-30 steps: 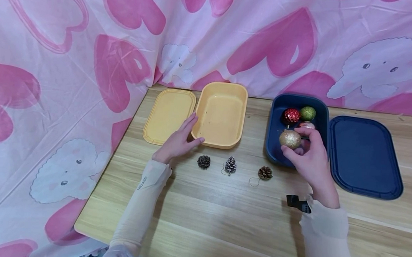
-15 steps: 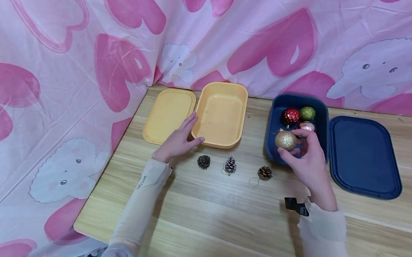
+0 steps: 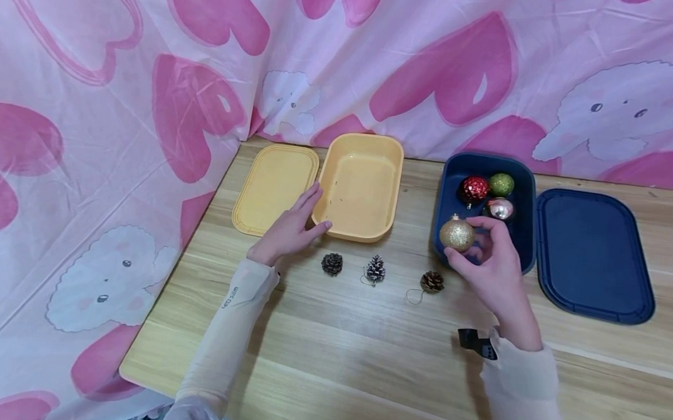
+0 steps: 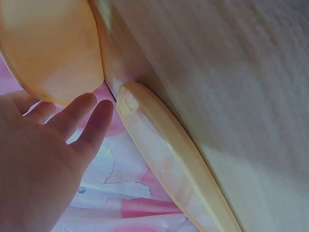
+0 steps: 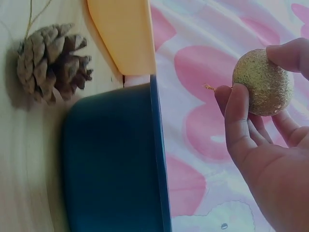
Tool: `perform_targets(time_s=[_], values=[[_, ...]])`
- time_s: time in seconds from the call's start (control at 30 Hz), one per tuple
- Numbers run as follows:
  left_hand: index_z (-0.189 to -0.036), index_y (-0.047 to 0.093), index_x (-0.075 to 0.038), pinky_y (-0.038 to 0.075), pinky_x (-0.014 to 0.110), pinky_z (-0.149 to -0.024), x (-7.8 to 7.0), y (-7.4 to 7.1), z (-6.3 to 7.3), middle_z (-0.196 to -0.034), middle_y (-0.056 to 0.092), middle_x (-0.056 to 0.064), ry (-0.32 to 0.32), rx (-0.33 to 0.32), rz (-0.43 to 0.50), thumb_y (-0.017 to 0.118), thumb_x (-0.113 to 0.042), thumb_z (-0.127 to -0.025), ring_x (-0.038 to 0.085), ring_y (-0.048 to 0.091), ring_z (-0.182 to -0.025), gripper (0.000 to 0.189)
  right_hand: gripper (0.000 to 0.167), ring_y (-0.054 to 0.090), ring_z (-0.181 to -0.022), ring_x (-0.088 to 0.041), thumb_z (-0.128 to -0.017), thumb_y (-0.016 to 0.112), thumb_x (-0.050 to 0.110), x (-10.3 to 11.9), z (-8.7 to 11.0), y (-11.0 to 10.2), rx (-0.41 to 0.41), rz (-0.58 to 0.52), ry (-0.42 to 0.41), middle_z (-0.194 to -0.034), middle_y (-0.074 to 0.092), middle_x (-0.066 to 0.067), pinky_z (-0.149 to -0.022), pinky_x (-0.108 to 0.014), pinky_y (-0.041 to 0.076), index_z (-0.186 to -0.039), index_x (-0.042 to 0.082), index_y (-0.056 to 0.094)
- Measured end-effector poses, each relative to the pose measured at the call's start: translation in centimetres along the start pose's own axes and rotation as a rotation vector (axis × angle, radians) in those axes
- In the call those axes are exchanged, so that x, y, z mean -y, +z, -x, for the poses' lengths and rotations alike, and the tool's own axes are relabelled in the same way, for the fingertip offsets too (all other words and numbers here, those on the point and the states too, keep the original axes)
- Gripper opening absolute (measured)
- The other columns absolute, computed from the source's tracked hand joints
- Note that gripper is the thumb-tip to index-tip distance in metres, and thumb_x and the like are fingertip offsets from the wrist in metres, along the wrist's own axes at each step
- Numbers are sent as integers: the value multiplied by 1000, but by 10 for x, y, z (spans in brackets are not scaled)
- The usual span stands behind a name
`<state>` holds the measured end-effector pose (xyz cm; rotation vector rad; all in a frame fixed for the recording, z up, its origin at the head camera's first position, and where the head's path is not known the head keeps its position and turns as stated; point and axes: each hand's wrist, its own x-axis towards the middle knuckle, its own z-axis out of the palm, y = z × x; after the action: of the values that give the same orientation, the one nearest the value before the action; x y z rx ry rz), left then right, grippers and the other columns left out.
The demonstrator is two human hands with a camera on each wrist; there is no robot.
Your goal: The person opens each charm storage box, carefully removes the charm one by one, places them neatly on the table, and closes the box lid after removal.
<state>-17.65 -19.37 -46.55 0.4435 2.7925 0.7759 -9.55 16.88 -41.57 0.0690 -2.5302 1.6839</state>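
Observation:
My right hand (image 3: 497, 264) pinches a gold glitter Christmas ball (image 3: 457, 233) between thumb and fingertips, above the near left part of the navy box (image 3: 528, 250). In the right wrist view the gold ball (image 5: 264, 83) shows a small loop at its top. A red ball (image 3: 474, 189), a green ball (image 3: 502, 184) and a shiny pink ball (image 3: 501, 208) lie inside the navy box. My left hand (image 3: 287, 231), fingers extended and thumb spread, rests at the near left corner of the yellow box (image 3: 398, 194); in the left wrist view its fingertips (image 4: 86, 99) are right by the box's rim.
A yellow lid (image 3: 275, 188) lies left of the yellow box, a navy lid (image 3: 596, 256) right of the navy one. Three pine cones stand in front: a dark one (image 3: 331, 264), a frosted one (image 3: 376, 269) and a brown one (image 3: 432, 282). A pink curtain (image 3: 332, 59) hangs behind.
My right hand has moved a little left and toward me with the gold ball, uncovering more of the pink ball. My left hand has stayed in place.

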Motion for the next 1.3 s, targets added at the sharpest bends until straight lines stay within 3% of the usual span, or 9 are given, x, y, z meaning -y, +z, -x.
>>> perform_targets(time_s=[0.2,0.33,0.63,0.93,1.1,1.3], values=[[-157,9,-19,32,44,-116,1,1,-1,-163,-2,-13,3,-2,-6,44,-60,-95,35,40,-138,82,56,57,-102,9,-81,73,0,3,3,6,24,-23,-14,-130,53,-15,-80,-4,48,-128,1,42],[-157,6,-20,31,44,-117,0,1,-1,-163,-3,-12,1,0,-8,44,-60,-95,36,41,-137,83,57,58,-100,7,-80,74,0,7,6,10,29,-36,-19,-129,54,-12,-79,-5,48,-128,0,43],[-157,9,-19,37,44,-113,1,0,-1,-163,-3,-14,-5,4,-15,43,-61,-94,39,60,-116,83,57,59,-97,5,-80,75,1,8,11,22,65,-22,-51,-126,58,-9,-78,-10,50,-128,2,45],[-157,7,-21,35,44,-114,1,1,-1,-162,-5,-15,-11,17,1,43,-61,-94,39,49,-130,83,55,61,-85,-7,-79,76,0,13,16,36,123,-62,-56,-119,61,-10,-75,-17,54,-127,4,48],[-157,6,-21,34,44,-115,2,1,0,-162,-6,-16,-14,21,8,43,-61,-94,38,45,-133,83,52,58,-83,-16,-76,77,-3,15,18,44,135,-95,-75,-116,54,-5,-70,-19,54,-121,3,53],[-157,7,-20,33,44,-115,3,2,0,-162,-7,-16,-7,18,16,43,-61,-94,37,41,-137,83,50,55,-88,-15,-75,80,1,13,22,53,150,-64,-82,-114,50,-4,-69,-20,52,-118,4,56]])
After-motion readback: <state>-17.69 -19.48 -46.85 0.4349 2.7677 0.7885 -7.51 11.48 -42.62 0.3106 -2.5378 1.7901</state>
